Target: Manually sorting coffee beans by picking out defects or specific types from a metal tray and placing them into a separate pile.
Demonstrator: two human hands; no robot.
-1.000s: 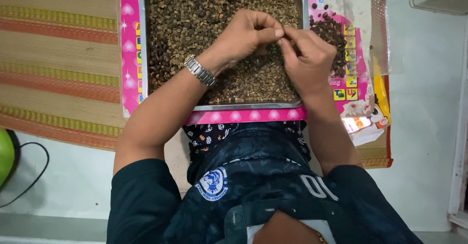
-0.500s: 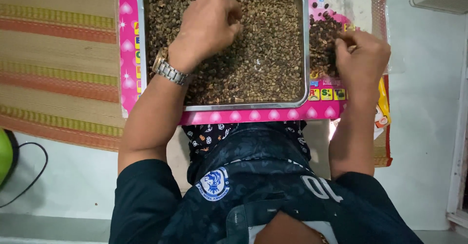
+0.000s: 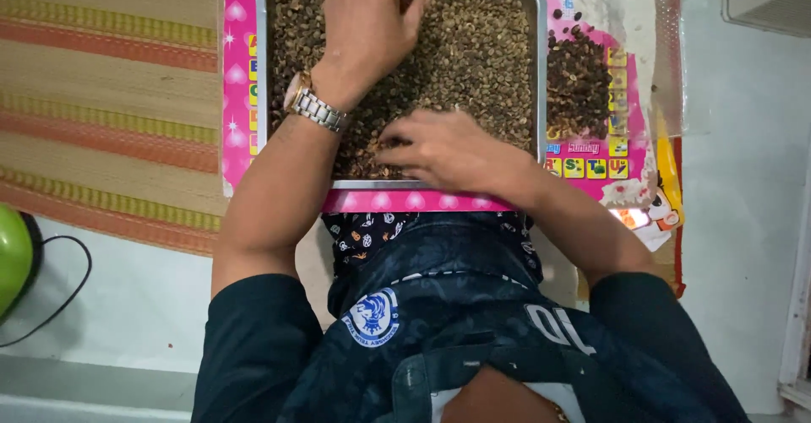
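A metal tray (image 3: 263, 68) full of brownish-green beans (image 3: 481, 51) lies on a pink picture mat (image 3: 237, 94) in front of me. My left hand (image 3: 372, 26), with a metal watch (image 3: 314, 106) on the wrist, rests at the far middle of the tray, its fingers curled down into the beans. Whether it holds any beans is hidden. My right hand (image 3: 443, 149) lies over the beans at the tray's near edge, fingers apart and pointing left. A pile of darker beans (image 3: 579, 81) sits on the mat just right of the tray.
A striped woven mat (image 3: 110, 94) covers the floor to the left. A green round object (image 3: 10, 258) and a black cable (image 3: 59, 296) lie at the left edge. A white box (image 3: 769, 1) stands at the top right. My lap is close under the tray.
My right hand has left the dark pile on the right and come back over the tray's near edge. My left hand stayed at the far part of the tray. The view shifted slightly.
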